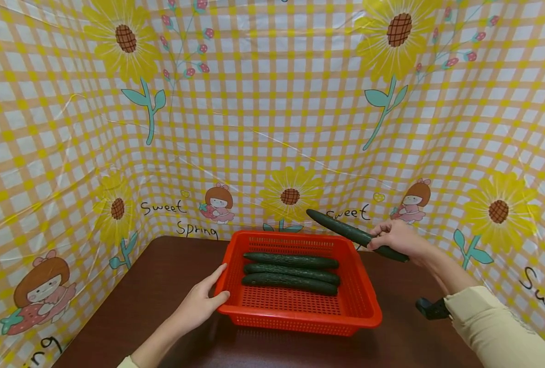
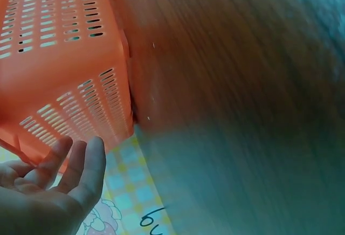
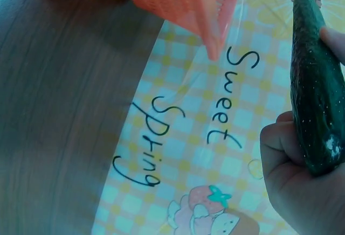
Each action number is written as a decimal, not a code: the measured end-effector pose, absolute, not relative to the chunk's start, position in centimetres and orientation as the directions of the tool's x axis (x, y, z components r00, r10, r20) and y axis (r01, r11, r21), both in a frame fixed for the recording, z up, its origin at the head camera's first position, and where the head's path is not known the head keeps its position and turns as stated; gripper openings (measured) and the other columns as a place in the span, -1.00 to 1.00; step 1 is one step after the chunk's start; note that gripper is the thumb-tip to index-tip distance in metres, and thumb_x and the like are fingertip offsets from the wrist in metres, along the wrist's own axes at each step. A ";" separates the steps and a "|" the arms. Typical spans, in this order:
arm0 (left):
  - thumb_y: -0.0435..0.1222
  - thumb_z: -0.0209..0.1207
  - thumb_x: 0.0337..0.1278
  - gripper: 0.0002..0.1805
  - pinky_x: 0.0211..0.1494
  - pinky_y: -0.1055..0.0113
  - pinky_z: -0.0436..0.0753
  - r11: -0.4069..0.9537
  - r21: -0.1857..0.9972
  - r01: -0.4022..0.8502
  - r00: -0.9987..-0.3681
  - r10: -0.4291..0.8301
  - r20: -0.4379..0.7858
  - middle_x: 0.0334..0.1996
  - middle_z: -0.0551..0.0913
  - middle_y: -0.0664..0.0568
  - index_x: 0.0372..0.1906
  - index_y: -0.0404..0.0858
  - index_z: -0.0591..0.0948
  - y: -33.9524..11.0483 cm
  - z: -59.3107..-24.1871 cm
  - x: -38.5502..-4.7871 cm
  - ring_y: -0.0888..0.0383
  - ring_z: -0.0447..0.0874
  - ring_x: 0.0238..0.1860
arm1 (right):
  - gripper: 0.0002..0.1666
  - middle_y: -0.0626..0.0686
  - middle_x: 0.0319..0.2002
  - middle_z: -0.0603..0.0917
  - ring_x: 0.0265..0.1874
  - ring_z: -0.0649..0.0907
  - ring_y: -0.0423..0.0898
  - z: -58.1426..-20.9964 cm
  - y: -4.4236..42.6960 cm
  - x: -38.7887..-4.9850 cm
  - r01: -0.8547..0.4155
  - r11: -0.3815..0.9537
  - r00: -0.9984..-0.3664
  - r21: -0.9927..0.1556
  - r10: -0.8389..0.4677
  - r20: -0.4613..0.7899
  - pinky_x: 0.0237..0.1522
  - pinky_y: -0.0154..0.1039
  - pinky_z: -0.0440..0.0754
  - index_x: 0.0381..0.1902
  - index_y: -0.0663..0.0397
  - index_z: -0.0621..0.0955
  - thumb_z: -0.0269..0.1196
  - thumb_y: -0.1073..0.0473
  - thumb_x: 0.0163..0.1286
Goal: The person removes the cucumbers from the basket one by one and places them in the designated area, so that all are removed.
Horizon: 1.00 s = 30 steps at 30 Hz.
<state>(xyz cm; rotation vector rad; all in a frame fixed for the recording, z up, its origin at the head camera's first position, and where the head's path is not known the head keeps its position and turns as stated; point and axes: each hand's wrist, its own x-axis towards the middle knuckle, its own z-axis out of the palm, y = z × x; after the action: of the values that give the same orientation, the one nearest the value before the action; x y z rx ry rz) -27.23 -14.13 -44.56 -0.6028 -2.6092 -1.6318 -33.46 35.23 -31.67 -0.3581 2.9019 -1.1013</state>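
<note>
In my right hand (image 1: 394,240) I grip a dark green cucumber (image 1: 339,227), held tilted in the air above the right rear corner of the red basket (image 1: 300,319). The right wrist view shows that hand (image 3: 291,175) curled round the cucumber (image 3: 318,95). Several other cucumbers (image 1: 291,282) lie side by side in the basket. My left hand (image 1: 199,306) touches the basket's left rim, fingers extended; in the left wrist view the hand (image 2: 59,186) is beside the basket's slotted wall (image 2: 70,68).
The basket stands on a dark brown table (image 1: 162,276). A checked cloth with sunflowers (image 1: 272,128) hangs behind and at both sides. A dark object (image 1: 431,308) is beside the right sleeve (image 1: 498,327).
</note>
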 end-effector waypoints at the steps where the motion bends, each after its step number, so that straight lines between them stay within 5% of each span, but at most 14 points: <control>1: -0.24 0.21 0.36 -0.23 0.02 0.37 0.62 0.387 0.864 0.323 -0.926 0.317 0.204 0.44 0.38 -0.24 0.58 -0.15 0.18 -14.1 -44.5 -27.2 -0.01 0.63 0.19 | -0.70 0.19 0.10 0.63 0.02 0.59 0.05 -31.8 35.5 -33.4 -0.201 0.732 -0.976 -0.651 -0.204 0.072 -0.07 -0.11 0.60 -0.18 0.16 0.74 0.40 0.06 0.25; 6: -0.13 0.25 0.35 -0.19 0.11 0.26 0.60 0.413 0.852 0.322 -0.927 0.321 0.195 0.45 0.38 -0.18 0.59 -0.10 0.17 -14.1 -44.1 -26.8 0.02 0.58 0.25 | -0.69 0.23 0.13 0.57 -0.18 0.59 -0.11 -32.5 36.9 -33.0 -0.160 0.712 -0.985 -0.684 -0.164 0.060 -0.24 -0.22 0.60 -0.19 0.22 0.71 0.41 0.09 0.24; 14: -0.17 0.23 0.36 -0.23 0.30 0.03 0.49 0.438 0.835 0.334 -0.928 0.307 0.210 0.45 0.39 -0.11 0.58 -0.09 0.20 -14.0 -44.2 -27.0 0.02 0.47 0.37 | -0.53 0.28 0.07 0.64 -0.32 0.65 -0.09 -32.9 38.5 -31.8 -0.071 0.716 -0.997 -0.695 -0.075 0.025 -0.29 -0.17 0.64 -0.06 0.30 0.66 0.42 0.04 0.23; 22: -0.14 0.24 0.33 -0.22 0.12 0.23 0.59 0.426 0.850 0.309 -0.936 0.295 0.192 0.34 0.51 -0.17 0.57 -0.10 0.22 -14.0 -44.2 -27.2 0.02 0.63 0.18 | -0.76 -0.10 -0.32 0.63 -0.46 0.64 -0.11 -34.1 40.3 -30.8 -0.005 0.665 -1.000 -0.746 -0.012 -0.003 -0.37 -0.18 0.64 -0.36 0.15 0.66 0.42 0.08 0.23; 30: -0.15 0.26 0.32 -0.21 0.09 0.31 0.57 0.405 0.865 0.297 -0.938 0.292 0.185 0.35 0.51 -0.17 0.57 -0.08 0.22 -14.1 -44.3 -26.9 0.04 0.61 0.19 | -0.59 -0.04 -0.25 0.70 -0.43 0.68 -0.05 -35.6 42.2 -29.9 0.032 0.675 -0.998 -0.737 0.060 0.012 -0.36 -0.13 0.67 -0.13 0.27 0.72 0.42 0.04 0.23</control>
<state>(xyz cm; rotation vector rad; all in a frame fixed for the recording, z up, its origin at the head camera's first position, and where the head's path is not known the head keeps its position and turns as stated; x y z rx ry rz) -26.93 -14.06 -44.29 -0.5513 -2.6296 -1.6204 -29.89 42.22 -35.59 0.0793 2.9070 -1.2780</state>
